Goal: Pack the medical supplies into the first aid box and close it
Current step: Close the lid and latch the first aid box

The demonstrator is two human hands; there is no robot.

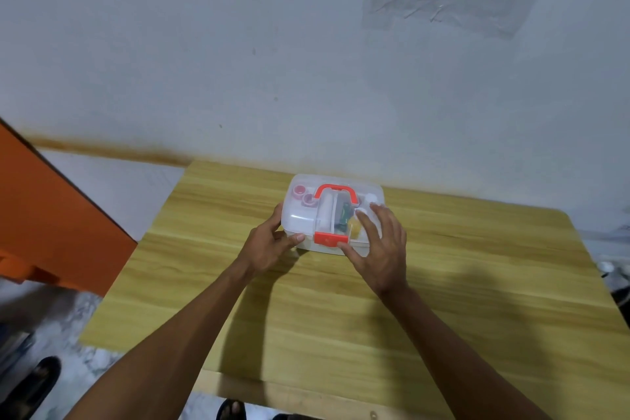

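A clear plastic first aid box (300, 220) stands near the far edge of the wooden table (341, 300), its lid down. It has a red handle (335, 193) on top and a red latch (330, 238) at the front. Through the lid I see two pink rolls (303, 197), a white roll and some dark and yellow items. My left hand (269, 245) holds the box's front left corner, thumb on the front rim. My right hand (378, 245) lies flat on the lid's right side, its thumb touching the latch.
A grey wall rises just behind the table. An orange panel (51, 222) stands to the left, beside the table. The floor below is light and mottled, and dark sandals (34, 382) show at the bottom edge.
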